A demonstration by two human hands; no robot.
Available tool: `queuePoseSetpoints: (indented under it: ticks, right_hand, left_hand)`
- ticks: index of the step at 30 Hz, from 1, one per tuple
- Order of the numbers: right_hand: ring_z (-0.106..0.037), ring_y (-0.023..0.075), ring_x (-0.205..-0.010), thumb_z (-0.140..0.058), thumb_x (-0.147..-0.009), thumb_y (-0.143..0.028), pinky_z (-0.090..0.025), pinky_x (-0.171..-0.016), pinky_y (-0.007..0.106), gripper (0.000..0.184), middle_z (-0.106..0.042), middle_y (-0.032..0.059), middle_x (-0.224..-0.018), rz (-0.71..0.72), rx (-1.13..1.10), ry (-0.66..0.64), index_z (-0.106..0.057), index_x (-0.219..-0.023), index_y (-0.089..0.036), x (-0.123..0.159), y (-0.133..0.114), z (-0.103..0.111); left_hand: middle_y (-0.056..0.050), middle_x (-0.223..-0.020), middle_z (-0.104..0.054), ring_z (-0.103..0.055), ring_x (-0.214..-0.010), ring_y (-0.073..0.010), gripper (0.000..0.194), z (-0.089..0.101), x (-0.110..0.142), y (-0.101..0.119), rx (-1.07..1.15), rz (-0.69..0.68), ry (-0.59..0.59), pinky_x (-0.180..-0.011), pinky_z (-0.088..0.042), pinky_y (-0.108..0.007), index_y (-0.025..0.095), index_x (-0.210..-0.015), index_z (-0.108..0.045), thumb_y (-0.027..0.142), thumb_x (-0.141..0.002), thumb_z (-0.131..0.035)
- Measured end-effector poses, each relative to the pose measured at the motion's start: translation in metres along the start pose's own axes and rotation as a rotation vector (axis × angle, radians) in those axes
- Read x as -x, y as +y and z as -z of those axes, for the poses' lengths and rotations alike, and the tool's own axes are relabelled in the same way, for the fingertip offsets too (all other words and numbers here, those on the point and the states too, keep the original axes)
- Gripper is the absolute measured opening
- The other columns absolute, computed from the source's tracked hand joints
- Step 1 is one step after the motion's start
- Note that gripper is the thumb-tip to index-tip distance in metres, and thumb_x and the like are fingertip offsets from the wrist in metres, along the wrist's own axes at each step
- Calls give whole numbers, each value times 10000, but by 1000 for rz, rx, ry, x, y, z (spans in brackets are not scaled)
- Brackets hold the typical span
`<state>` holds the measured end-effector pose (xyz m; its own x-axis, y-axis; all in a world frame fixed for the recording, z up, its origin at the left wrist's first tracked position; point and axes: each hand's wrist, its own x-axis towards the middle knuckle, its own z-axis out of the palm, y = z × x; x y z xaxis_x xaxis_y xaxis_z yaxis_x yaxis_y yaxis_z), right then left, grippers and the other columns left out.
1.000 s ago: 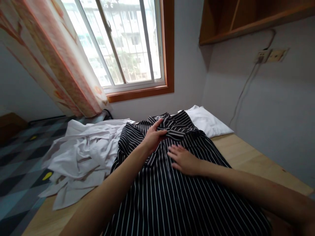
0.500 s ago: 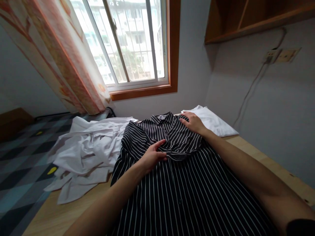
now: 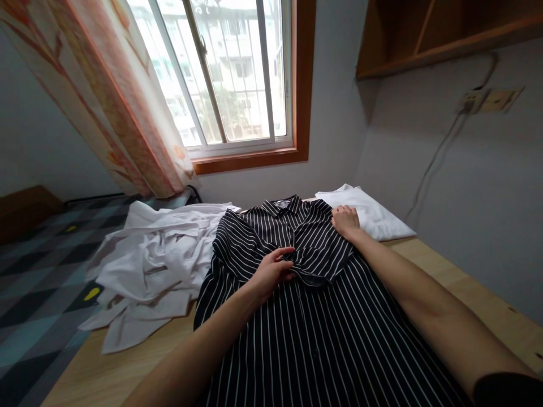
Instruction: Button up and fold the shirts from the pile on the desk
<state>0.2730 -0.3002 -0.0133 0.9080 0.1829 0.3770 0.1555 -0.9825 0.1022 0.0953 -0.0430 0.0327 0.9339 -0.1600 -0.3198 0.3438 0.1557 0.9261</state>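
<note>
A black shirt with thin white stripes [image 3: 314,333] lies spread on a wooden surface [image 3: 479,294], collar toward the window. My left hand [image 3: 271,272] pinches a fold of the striped cloth near the chest, fingers closed on it. Farther back, my right hand [image 3: 345,221] is curled closed on the shirt's folded shoulder part, right next to a folded white garment [image 3: 373,217].
A crumpled pile of white clothes [image 3: 148,265] lies to the left of the striped shirt, hanging over the surface's edge. A window with a patterned curtain [image 3: 114,96] is behind. A wooden shelf [image 3: 436,34] and a wall socket with a cable [image 3: 487,100] are at the right.
My right hand went from the shirt's chest up to its far right shoulder and closed on the cloth. My left hand slid down slightly, still pinching the fold.
</note>
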Motion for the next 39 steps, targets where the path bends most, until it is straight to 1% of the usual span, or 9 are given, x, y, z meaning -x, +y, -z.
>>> queuePoseSetpoints:
  ticks: [7,11,19,24,27,30,34,36,39]
  right_hand:
    - [-522,315,-1063,-463,-941,-317,-405,-881,435,328,-615,176,-1156,-94,-52,13,-669,-1119,-136,-10,-7,-4]
    - [-524,313,-1051,-445,-917,-212,-399,-886,452,302,-628,178,-1133,-35,-56,-17,-705,-1061,-156,-14,-10,-5]
    - [-530,326,-999,-413,-907,-234,-430,-788,433,344,-624,185,-1098,-263,-124,219,-730,-973,-115,-27,13,9]
    - [-519,360,-1050,-402,-904,-167,-404,-849,489,344,-622,220,-1112,-256,-92,70,-718,-1015,-89,-31,28,6]
    - [-516,369,-1090,-389,-899,-145,-399,-884,496,366,-607,236,-1173,-284,-103,61,-684,-1101,-70,-30,20,5]
    - [-436,331,-1257,-365,-956,-246,-341,-1028,469,422,-522,193,-1367,-47,-148,175,-594,-1275,-91,-29,0,4]
    - [-251,288,-1430,-364,-982,-457,-169,-1165,482,534,-371,87,-1535,314,-139,-138,-474,-1429,-185,-28,-12,-14]
    - [-212,300,-1450,-323,-985,-525,-151,-1167,524,596,-304,70,-1569,252,-137,-281,-402,-1481,-204,-27,-2,-27]
    - [-198,307,-1456,-250,-993,-552,-180,-1154,556,646,-226,81,-1594,98,-160,-321,-284,-1534,-201,-30,22,-38]
  left_hand:
    - [-57,-985,-680,-573,-632,-86,390,-4,-7,-7,-216,-87,109,-624,-487,-237,151,-1072,-686,-14,-724,-626]
    - [-76,-1083,-682,-628,-783,-141,419,-4,-11,-7,-202,-155,67,-727,-514,-283,171,-1078,-700,-11,-707,-630]
    - [-97,-1098,-668,-643,-887,-191,425,-2,-20,0,-261,-208,82,-821,-527,-357,163,-1173,-653,58,-761,-638]
    - [-104,-1147,-639,-562,-1131,-284,289,3,-37,-5,-717,-444,180,-1060,-388,-456,186,-969,-711,40,-725,-658]
    - [-104,-1405,-503,-443,-1284,-343,377,0,-32,-7,-1040,-544,203,-1112,-296,-531,221,-1140,-665,94,-788,-618]
    - [-68,-1573,-306,-240,-1433,-343,447,-6,-23,-11,-1336,-711,83,-1169,-143,-563,251,-1349,-536,265,-902,-550]
    - [-76,-1604,-227,-125,-1481,-340,625,-8,-22,-22,-1525,-659,-204,-1175,-53,-579,269,-1480,-388,559,-931,-456]
    - [-75,-1611,-199,-115,-1481,-355,676,-4,-25,-29,-1548,-572,-223,-1167,-60,-590,294,-1504,-344,637,-923,-393]
    - [-64,-1620,-162,-89,-1484,-360,711,1,-27,-34,-1545,-535,-204,-1168,-57,-581,322,-1513,-320,695,-908,-338]
